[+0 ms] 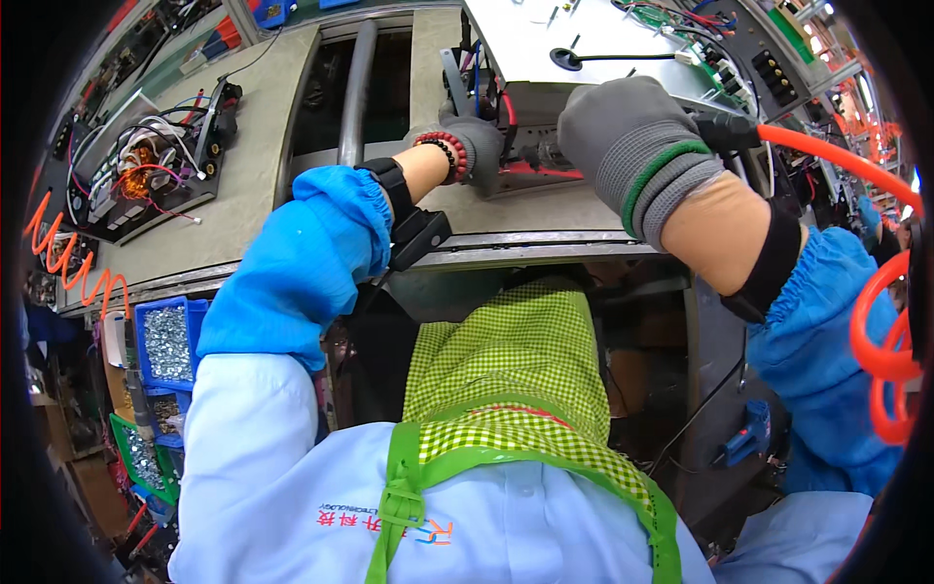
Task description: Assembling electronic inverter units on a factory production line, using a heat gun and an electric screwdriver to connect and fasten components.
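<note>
Fastening appears to be in hand. At left, a blue bin of small metal screws (167,341) is seen. The grey-gloved left hand (474,148) is closed on the white metal chassis (574,97) on the table (243,195); the right hand (628,136) is clamped on a black pneumatic screwdriver (725,129) with orange hose (856,165). Steady alignment seems needed.

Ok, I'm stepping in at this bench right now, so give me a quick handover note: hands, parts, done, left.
Left hand: gloved, pressed on the near edge of the white unit, steadying it.
Right hand: gloved, gripping a black air tool with an orange hose, tip at that same edge.
Blue screw bin: lower left.
Done: cannot tell.
Left: the fastening in hand looks unfinished.
</note>
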A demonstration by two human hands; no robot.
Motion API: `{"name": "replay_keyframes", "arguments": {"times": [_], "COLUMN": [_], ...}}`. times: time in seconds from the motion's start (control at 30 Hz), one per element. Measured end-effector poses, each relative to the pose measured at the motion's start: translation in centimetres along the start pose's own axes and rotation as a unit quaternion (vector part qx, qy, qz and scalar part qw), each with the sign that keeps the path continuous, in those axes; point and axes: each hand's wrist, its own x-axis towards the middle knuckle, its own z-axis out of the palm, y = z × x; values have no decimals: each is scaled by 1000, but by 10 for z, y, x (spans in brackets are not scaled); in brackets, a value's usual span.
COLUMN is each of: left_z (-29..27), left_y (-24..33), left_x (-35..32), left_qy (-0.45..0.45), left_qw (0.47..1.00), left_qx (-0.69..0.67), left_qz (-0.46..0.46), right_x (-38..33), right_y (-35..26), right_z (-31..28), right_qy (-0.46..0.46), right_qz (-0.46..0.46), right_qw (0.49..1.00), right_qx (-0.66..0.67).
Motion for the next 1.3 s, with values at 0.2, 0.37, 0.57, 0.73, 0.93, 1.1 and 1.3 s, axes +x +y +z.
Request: {"name": "replay_keyframes", "arguments": {"times": [0.2,0.37,0.57,0.73,0.93,1.1,1.3], "left_z": [-12,-2,-12,-15,7,-1,38], "left_y": [11,4,13,16,-2,-8,-7], "left_x": [2,3,-2,-2,-13,-34,-60], "left_qy": [-37,-58,-67,-35,65,11,314], "left_qw": [999,998,996,998,996,999,947], "left_qx": [10,18,11,14,-7,-32,-62], "left_qz": [-10,-36,-49,-45,-53,-37,-21], "right_x": [0,8,7,7,-17,-98,-117], "right_y": [11,2,12,19,66,122,88], "right_z": [2,-8,-6,-9,27,134,293], "right_qy": [-26,-38,-57,-76,-62,-37,-81], "right_qz": [-15,-40,-61,-77,-65,-36,0], "right_qw": [999,997,994,990,978,960,893], "right_qx": [18,50,74,87,191,274,442]}}
